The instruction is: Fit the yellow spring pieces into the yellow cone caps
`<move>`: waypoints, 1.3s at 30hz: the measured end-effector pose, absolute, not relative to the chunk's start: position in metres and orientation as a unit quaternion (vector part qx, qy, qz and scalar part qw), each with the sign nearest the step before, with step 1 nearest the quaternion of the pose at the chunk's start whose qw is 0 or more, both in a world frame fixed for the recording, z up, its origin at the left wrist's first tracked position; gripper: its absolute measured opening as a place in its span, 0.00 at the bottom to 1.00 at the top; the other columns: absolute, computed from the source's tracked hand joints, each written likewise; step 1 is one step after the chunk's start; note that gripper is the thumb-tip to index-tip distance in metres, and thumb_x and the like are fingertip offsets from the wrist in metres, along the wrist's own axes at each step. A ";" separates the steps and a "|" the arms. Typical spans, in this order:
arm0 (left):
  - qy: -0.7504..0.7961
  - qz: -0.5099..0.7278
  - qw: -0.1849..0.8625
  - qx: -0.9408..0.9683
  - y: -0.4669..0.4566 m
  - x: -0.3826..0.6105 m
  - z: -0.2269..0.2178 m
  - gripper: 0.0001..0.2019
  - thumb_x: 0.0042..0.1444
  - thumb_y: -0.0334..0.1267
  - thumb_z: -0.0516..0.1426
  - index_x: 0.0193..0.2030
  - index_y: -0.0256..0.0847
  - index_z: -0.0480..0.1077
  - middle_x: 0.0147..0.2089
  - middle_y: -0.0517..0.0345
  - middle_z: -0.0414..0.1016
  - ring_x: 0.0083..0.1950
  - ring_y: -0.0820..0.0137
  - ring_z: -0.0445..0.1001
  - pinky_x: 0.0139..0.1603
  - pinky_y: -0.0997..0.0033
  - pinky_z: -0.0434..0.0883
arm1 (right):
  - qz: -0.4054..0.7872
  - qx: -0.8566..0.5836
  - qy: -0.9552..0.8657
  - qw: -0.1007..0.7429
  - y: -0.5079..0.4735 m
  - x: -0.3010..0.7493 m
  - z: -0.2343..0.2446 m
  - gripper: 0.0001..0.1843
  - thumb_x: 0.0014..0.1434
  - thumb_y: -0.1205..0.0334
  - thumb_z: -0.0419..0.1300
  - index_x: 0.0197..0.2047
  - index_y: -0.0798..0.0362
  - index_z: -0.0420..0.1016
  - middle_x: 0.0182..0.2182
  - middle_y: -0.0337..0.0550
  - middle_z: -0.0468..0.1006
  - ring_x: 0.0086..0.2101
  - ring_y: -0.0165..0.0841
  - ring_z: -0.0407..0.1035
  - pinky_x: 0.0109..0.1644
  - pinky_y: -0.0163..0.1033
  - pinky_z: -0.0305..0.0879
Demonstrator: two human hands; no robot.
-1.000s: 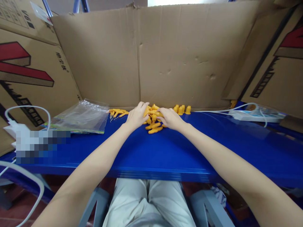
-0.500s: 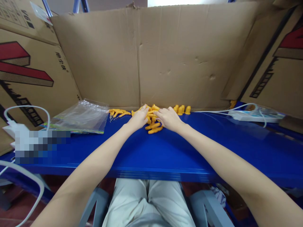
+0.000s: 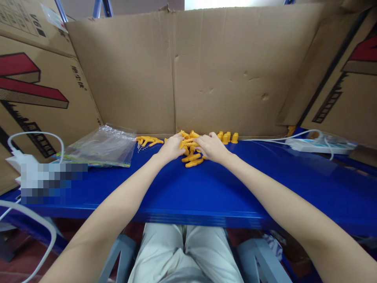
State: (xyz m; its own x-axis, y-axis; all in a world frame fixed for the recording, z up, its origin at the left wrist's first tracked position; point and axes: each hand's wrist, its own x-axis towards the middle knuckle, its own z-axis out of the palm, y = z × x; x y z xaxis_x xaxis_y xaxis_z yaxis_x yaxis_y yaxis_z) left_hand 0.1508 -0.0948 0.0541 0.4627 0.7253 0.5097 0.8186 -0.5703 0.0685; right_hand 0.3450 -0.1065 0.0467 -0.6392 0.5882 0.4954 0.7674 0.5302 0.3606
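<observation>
A pile of small orange plastic pieces (image 3: pixel 191 148) lies on the blue table in front of the cardboard wall. Over its left side, my left hand (image 3: pixel 170 148) has its fingers bent and closed around an orange piece (image 3: pixel 183 146). From the right, my right hand (image 3: pixel 212 147) reaches in with curled fingers against an orange piece whose shape is mostly hidden. Two elongated, finger-like orange pieces (image 3: pixel 193 162) lie at the near edge of the pile. Several cup-shaped orange pieces (image 3: pixel 227 136) stand upright just beyond my right hand.
More orange pieces (image 3: pixel 149 140) with small metal screws (image 3: pixel 142 148) lie left of my hands. Farther left is a clear plastic bag (image 3: pixel 103 147). A white power strip (image 3: pixel 321 144) with cables lies at right. Cardboard walls (image 3: pixel 229 70) enclose the blue table (image 3: pixel 188 192) behind and at both sides.
My left hand has drawn back slightly, and its fingers have curled in from the top of the pile. The right hand stays at the pile with small finger movement. The view has shifted slightly.
</observation>
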 end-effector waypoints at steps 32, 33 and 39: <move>-0.516 -0.254 -0.109 -0.811 -0.101 0.143 0.069 0.10 0.43 0.38 0.58 0.29 0.36 0.79 0.21 0.61 0.71 0.26 0.71 0.67 0.28 0.72 0.61 | -0.379 -0.328 -0.845 0.189 -0.104 0.354 0.051 0.19 0.65 0.73 0.45 0.53 0.55 0.70 0.46 0.50 0.77 0.45 0.38 0.63 0.46 0.46 0.45; -0.507 -0.256 -0.137 -0.811 -0.101 0.141 0.070 0.10 0.44 0.38 0.58 0.28 0.36 0.78 0.21 0.62 0.71 0.26 0.72 0.67 0.27 0.73 0.60 | -0.381 -0.323 -0.845 0.192 -0.104 0.355 0.051 0.19 0.65 0.73 0.44 0.53 0.55 0.69 0.47 0.50 0.77 0.46 0.38 0.63 0.47 0.46 0.46; -0.511 -0.255 -0.139 -0.809 -0.100 0.142 0.066 0.09 0.45 0.36 0.57 0.30 0.37 0.78 0.24 0.60 0.75 0.29 0.70 0.71 0.31 0.72 0.66 | -0.382 -0.327 -0.846 0.177 -0.103 0.354 0.050 0.18 0.64 0.72 0.45 0.52 0.57 0.70 0.43 0.51 0.77 0.44 0.39 0.64 0.50 0.47 0.46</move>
State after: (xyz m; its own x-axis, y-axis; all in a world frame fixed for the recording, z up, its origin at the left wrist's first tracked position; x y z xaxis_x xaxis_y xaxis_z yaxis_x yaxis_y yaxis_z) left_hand 0.1416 -0.1001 0.0655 0.3478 0.8975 0.2711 0.7553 -0.4396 0.4861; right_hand 0.3540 -0.1034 0.0497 -0.7230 0.4189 0.5494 0.6891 0.4938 0.5303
